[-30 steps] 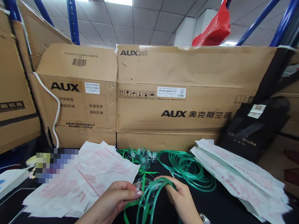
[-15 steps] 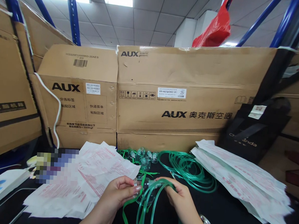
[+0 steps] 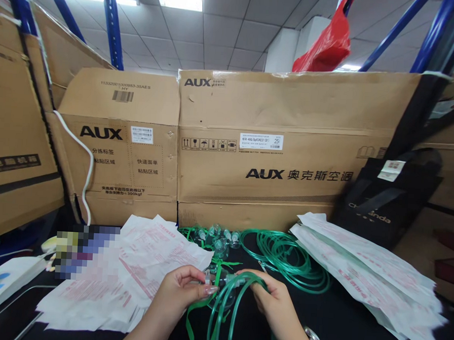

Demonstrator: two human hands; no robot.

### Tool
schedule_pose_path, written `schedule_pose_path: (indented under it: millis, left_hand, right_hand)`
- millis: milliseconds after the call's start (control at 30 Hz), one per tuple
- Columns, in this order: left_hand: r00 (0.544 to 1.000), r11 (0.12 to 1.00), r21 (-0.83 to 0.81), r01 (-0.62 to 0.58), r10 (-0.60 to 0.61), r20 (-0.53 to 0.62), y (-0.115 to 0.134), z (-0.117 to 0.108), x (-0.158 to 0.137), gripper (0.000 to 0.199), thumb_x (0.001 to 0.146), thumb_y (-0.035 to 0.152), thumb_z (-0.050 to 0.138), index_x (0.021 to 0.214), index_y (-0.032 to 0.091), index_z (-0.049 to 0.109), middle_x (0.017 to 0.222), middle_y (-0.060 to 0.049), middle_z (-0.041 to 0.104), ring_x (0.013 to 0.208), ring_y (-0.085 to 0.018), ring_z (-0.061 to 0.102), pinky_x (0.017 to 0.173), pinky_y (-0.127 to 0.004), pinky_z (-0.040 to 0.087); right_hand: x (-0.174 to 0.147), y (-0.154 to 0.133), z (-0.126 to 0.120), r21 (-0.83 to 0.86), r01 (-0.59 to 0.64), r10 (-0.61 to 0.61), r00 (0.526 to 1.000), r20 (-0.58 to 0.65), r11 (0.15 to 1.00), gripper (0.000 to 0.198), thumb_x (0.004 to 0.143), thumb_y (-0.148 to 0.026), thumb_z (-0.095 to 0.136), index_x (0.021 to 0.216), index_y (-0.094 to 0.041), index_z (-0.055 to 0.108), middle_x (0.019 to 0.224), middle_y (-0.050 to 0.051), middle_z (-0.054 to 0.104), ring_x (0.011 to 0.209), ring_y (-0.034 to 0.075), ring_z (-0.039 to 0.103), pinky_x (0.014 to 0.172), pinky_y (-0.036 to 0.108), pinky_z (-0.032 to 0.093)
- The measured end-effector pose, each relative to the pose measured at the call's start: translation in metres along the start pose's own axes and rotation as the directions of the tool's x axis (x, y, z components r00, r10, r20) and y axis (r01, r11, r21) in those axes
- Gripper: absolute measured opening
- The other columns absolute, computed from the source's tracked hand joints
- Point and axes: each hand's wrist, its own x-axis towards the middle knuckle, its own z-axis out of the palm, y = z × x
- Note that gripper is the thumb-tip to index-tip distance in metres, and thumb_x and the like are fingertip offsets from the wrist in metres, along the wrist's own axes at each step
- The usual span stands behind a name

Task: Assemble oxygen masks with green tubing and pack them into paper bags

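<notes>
A clear oxygen mask (image 3: 228, 299) with a green strap (image 3: 191, 324) is between my hands, partly hidden behind looped green tubing (image 3: 235, 307). My left hand (image 3: 186, 288) pinches the mask's left side near a small clear fitting (image 3: 207, 277), thumb beside the strap. Closed around the bend of the tubing is my right hand (image 3: 275, 300), close to where it meets a clear connector (image 3: 240, 281); its fingertips are partly hidden. The loops hang down toward the bottom edge of the view.
Behind my hands lie more clear masks (image 3: 220, 244) and a coil of green tubing (image 3: 298, 265). Printed white paper pouches (image 3: 130, 271) are at left, with another stack of pouches (image 3: 373, 279) at right. Cardboard boxes (image 3: 211, 184) wall the back; a black bag (image 3: 385, 203) leans there.
My left fingers have shifted very slightly to the right along the mask's edge, and the small clear fitting shows more plainly. The right hand and tubing look almost unchanged.
</notes>
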Motion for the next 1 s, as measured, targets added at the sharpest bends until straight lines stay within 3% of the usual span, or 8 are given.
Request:
schedule_pose_path:
  millis: [167, 267, 433, 567, 800, 1000]
  left_hand:
    - [0.999, 0.995, -0.096, 0.035, -0.037, -0.017, -0.001, 0.003, -0.003, 0.047, 0.039, 0.014, 0.081, 0.061, 0.019, 0.040, 0.057, 0.003, 0.065, 0.053, -0.012, 0.061, 0.055, -0.022, 0.043]
    - [0.994, 0.990, -0.107, 0.091, -0.096, -0.041, 0.001, 0.003, -0.006, 0.041, 0.045, 0.013, 0.079, 0.071, 0.019, 0.048, 0.058, 0.003, 0.064, 0.062, -0.015, 0.063, 0.063, -0.025, 0.045]
    - [0.977, 0.985, -0.094, 0.142, -0.124, 0.176, 0.003, -0.001, -0.006, 0.029, 0.056, 0.016, 0.074, 0.083, 0.011, 0.064, 0.078, -0.009, 0.069, 0.077, -0.018, 0.062, 0.074, -0.025, 0.044]
    - [0.970, 0.991, -0.042, 0.124, -0.113, 0.217, 0.003, -0.003, -0.005, 0.025, 0.059, 0.019, 0.072, 0.082, 0.009, 0.067, 0.081, -0.011, 0.069, 0.076, -0.017, 0.062, 0.074, -0.025, 0.043]
    - [0.994, 0.993, -0.072, 0.090, -0.094, -0.050, 0.005, 0.005, -0.011, 0.046, 0.056, 0.017, 0.074, 0.096, 0.014, 0.051, 0.068, -0.004, 0.069, 0.065, -0.015, 0.063, 0.064, -0.025, 0.045]
    - [0.993, 0.997, -0.064, 0.052, -0.058, -0.101, 0.008, 0.009, -0.013, 0.056, 0.052, 0.016, 0.076, 0.098, 0.015, 0.043, 0.060, -0.002, 0.068, 0.057, -0.012, 0.061, 0.057, -0.021, 0.044]
  right_hand:
    - [0.001, 0.000, 0.000, 0.000, 0.019, -0.019, 1.000, -0.009, 1.000, 0.026, 0.069, -0.036, 0.055, 0.078, -0.018, 0.071, 0.039, -0.002, 0.048, 0.045, 0.015, 0.050, 0.041, 0.023, 0.042]
    - [0.001, -0.001, -0.001, -0.009, 0.036, -0.036, 0.999, -0.011, 0.999, 0.026, 0.069, -0.037, 0.054, 0.076, -0.018, 0.071, 0.041, -0.001, 0.050, 0.046, 0.015, 0.052, 0.042, 0.024, 0.043]
    - [0.000, -0.003, -0.001, -0.015, 0.039, -0.039, 0.999, 0.005, 0.999, 0.027, 0.070, -0.038, 0.053, 0.077, -0.019, 0.071, 0.044, 0.000, 0.053, 0.047, 0.015, 0.052, 0.043, 0.024, 0.043]
    - [-0.001, -0.003, -0.002, -0.008, 0.043, -0.043, 0.999, 0.006, 0.999, 0.026, 0.070, -0.037, 0.053, 0.077, -0.019, 0.070, 0.046, 0.000, 0.055, 0.048, 0.015, 0.052, 0.043, 0.024, 0.043]
    - [0.000, 0.001, 0.000, 0.020, -0.026, 0.025, 0.999, 0.042, 0.999, 0.026, 0.070, -0.036, 0.053, 0.080, -0.018, 0.070, 0.038, -0.004, 0.043, 0.040, 0.012, 0.043, 0.040, 0.022, 0.037]
    - [0.000, 0.005, 0.004, 0.062, -0.064, 0.060, 0.996, 0.067, 0.996, 0.029, 0.069, -0.040, 0.056, 0.079, -0.016, 0.069, 0.036, -0.005, 0.039, 0.037, 0.009, 0.038, 0.039, 0.021, 0.035]
